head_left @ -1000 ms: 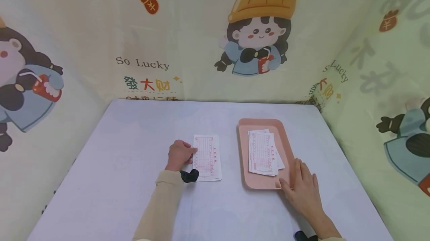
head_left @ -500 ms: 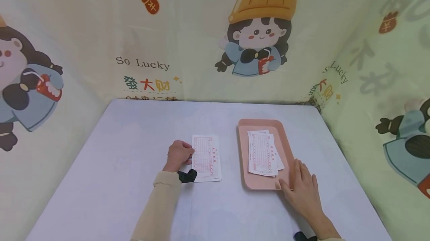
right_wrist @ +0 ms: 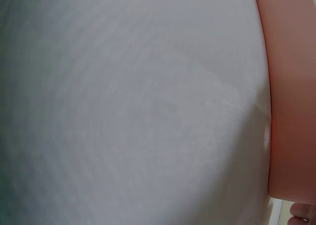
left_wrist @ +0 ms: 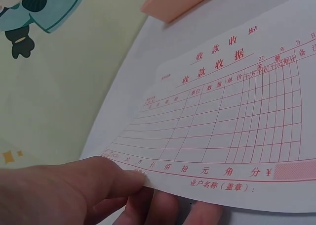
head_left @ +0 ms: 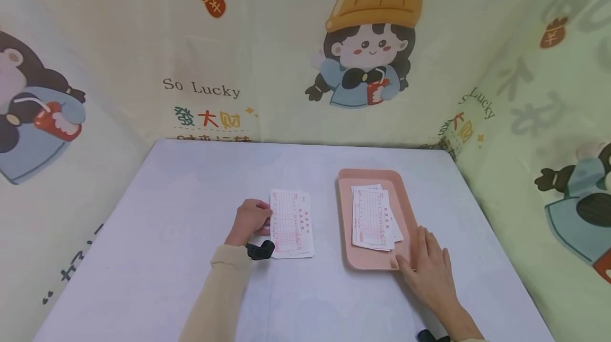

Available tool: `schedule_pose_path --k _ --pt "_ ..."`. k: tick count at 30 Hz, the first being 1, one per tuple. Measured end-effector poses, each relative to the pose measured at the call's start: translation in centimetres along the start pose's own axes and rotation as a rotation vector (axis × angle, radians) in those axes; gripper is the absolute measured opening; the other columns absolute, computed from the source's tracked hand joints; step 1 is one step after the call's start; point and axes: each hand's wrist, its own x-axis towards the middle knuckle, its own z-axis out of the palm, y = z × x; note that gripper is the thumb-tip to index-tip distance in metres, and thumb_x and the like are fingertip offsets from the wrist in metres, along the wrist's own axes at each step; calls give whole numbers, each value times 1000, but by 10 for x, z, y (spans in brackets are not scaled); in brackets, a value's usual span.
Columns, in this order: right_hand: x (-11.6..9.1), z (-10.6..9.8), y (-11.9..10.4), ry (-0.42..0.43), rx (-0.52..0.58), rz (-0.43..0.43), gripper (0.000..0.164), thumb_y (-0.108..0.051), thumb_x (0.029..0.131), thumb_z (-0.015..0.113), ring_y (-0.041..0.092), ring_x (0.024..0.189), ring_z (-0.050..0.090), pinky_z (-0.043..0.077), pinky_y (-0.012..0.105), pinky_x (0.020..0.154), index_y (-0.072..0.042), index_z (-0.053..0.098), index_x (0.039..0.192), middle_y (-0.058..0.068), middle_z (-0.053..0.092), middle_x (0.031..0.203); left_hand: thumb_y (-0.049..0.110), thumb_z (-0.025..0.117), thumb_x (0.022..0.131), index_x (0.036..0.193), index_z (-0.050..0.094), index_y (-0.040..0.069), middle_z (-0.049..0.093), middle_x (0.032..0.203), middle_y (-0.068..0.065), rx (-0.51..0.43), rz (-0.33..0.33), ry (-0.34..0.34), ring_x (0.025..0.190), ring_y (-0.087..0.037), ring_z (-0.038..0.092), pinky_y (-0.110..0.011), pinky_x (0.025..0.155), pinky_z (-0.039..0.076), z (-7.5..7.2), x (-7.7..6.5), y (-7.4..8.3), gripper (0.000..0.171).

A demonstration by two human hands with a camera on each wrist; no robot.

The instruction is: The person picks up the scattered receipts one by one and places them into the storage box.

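Red-printed receipt slips (head_left: 288, 225) lie in a small stack in the middle of the table. My left hand (head_left: 249, 221) pinches the top receipt slip at its left edge; in the left wrist view the thumb (left_wrist: 116, 178) is on top and fingers are underneath. The sheet (left_wrist: 222, 126) bows a little, and the heading of another slip shows beyond it. A pink tray (head_left: 371, 176) stands to the right, holding a loose pile of receipt slips (head_left: 372, 220). My right hand (head_left: 431, 273) rests with extended fingers at the tray's near right corner.
A white tabletop (head_left: 157, 236) spreads around the stack and tray. A printed cloth wall (head_left: 277, 40) with cartoon figures encloses the back and sides. In the right wrist view the tray's pink side (right_wrist: 291, 96) runs along the right border.
My left hand has drawn the top receipt slip slightly left, so it sits farther off the stack. The right hand and the tray have stayed in place.
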Motion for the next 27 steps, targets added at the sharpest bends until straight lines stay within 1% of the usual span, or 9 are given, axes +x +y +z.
schedule_pose_path --k 5,10,15,17,21,23,27 --pt "0 -1 0 2 4 -4 96 -43 89 65 51 139 27 19 76 108 7 15 154 34 29 151 19 60 97 124 59 5 63 98 -14 -6 -1 -11 80 -21 62 -23 62 58 -2 -1 1 30" --pt "0 -1 0 9 7 -10 95 -43 89 65 51 139 28 19 76 108 7 16 154 34 29 151 18 59 98 125 58 6 64 99 -14 -17 14 -30 79 -21 63 -23 62 58 -4 -2 1 30" --pt "0 -1 0 10 15 -5 96 -43 89 66 51 139 28 19 77 108 7 16 154 34 29 151 13 56 94 124 59 7 68 98 -14 -21 40 -54 75 -19 65 -25 63 57 -7 -1 2 30" --pt "0 -1 0 8 16 -3 96 -43 89 66 51 139 28 19 77 108 6 16 154 34 29 151 11 56 92 123 60 7 70 99 -14 -9 57 -56 74 -18 67 -25 64 56 -7 0 2 31" --pt "0 0 0 14 14 -5 96 -43 88 67 51 139 28 20 77 108 6 16 154 34 29 151 12 57 92 124 61 9 71 103 -12 12 63 -60 78 -17 67 -24 68 54 -8 2 3 33" --pt "1 0 0 15 14 -5 96 -43 88 67 51 139 28 20 77 108 6 16 155 34 29 152 13 57 92 125 60 10 70 104 -12 0 51 -68 81 -18 66 -25 68 55 -8 3 3 34" --pt "0 0 1 10 14 -1 97 -43 89 66 50 139 27 19 76 108 6 15 155 34 28 152 14 59 93 128 59 10 68 109 -14 -70 30 -98 88 -22 66 -26 69 60 -7 4 4 35"
